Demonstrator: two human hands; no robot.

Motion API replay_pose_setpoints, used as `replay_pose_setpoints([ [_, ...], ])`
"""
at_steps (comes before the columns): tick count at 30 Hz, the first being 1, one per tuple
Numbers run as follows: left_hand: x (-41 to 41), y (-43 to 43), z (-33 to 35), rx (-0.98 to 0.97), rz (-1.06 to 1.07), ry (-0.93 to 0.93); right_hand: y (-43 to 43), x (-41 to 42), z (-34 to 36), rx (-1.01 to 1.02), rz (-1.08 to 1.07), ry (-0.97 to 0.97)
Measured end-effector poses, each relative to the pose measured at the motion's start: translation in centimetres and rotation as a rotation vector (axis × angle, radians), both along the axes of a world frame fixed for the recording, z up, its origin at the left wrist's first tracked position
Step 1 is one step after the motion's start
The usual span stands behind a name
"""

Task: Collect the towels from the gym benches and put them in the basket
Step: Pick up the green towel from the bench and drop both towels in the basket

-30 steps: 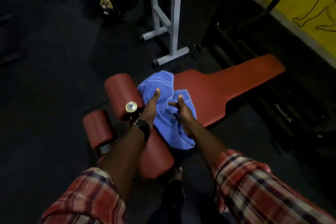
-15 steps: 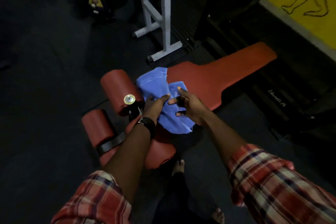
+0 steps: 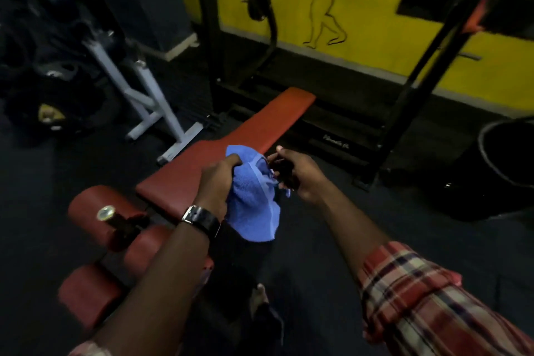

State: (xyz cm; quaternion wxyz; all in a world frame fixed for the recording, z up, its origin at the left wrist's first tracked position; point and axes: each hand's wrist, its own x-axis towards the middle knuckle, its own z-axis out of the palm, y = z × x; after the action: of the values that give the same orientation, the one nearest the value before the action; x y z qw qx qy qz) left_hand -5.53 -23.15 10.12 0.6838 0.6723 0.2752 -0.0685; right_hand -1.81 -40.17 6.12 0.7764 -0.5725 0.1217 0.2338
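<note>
Entry, head view only. The blue towel [image 3: 254,199] is off the red bench [image 3: 245,141] and in the air, bunched, hanging just in front of the bench's near edge. My left hand [image 3: 215,188] is closed around the towel's upper fold, fist tight, with a dark wristwatch [image 3: 202,218] on that wrist. My right hand [image 3: 294,173] sits just beside the towel on its right side; the fingers are curled and appear to pinch a loose corner or hem, but the frame is blurred there and I cannot tell for certain whether they have cloth between them.

Bench status: the padded surface I can see carries no other towel. The red roller pads [image 3: 98,211] at the near end are bare as well.

Basket: a dark round container [image 3: 491,153] with a thin pale rim shows at the right edge, on the floor, well apart from the hands. I judge this is probably the basket, but it is dim and cut off by the frame, so I note it as likely only. Its contents are not visible.

Progress, as a judgement: pickup of this towel is done; carrying it to the basket and dropping it remain. Other benches are not in view, so I cannot say how many towels are left to collect.
</note>
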Motion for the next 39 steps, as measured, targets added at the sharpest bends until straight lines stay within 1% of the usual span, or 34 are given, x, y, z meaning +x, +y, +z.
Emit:
replay_pose_setpoints([
  [4,-2.8,-9.9,2.4,0.132,-0.206,-0.099,-9.8,-5.3,2.1,-0.019,-0.168,-0.052],
  [8,-6.0,-21.7,3.8,0.218,-0.447,-0.249,-21.9,-12.6,3.8,-0.044,-0.411,-0.105],
  [12,-9.6,-33.5,4.6,0.136,-0.638,-0.368,-33.7,-20.3,5.5,-0.048,-0.689,-0.157],
  [15,-11.9,-41.2,5.0,0.076,-0.770,-0.401,-41.2,-25.3,6.7,-0.087,-0.901,-0.199],
  [17,-13.4,-46.9,5.1,0.044,-0.865,-0.425,-46.2,-28.7,7.2,-0.124,-1.017,-0.212],
  [19,-14.3,-51.3,5.3,0.026,-0.907,-0.451,-49.5,-31.0,7.3,-0.156,-1.078,-0.213],
  [26,-16.8,-69.1,5.5,-0.103,-1.104,-0.466,-63.3,-38.0,7.2,-0.241,-1.345,-0.170],
  [32,-18.5,-83.7,5.0,-0.138,-1.308,-0.443,-74.7,-42.6,7.2,-0.221,-1.586,-0.133],
  [36,-21.0,-92.5,3.9,-0.129,-1.373,-0.394,-81.0,-47.1,6.5,-0.224,-1.700,-0.104],
  [39,-23.5,-98.7,2.9,-0.172,-1.406,-0.420,-86.2,-50.3,5.6,-0.218,-1.769,-0.122],
])
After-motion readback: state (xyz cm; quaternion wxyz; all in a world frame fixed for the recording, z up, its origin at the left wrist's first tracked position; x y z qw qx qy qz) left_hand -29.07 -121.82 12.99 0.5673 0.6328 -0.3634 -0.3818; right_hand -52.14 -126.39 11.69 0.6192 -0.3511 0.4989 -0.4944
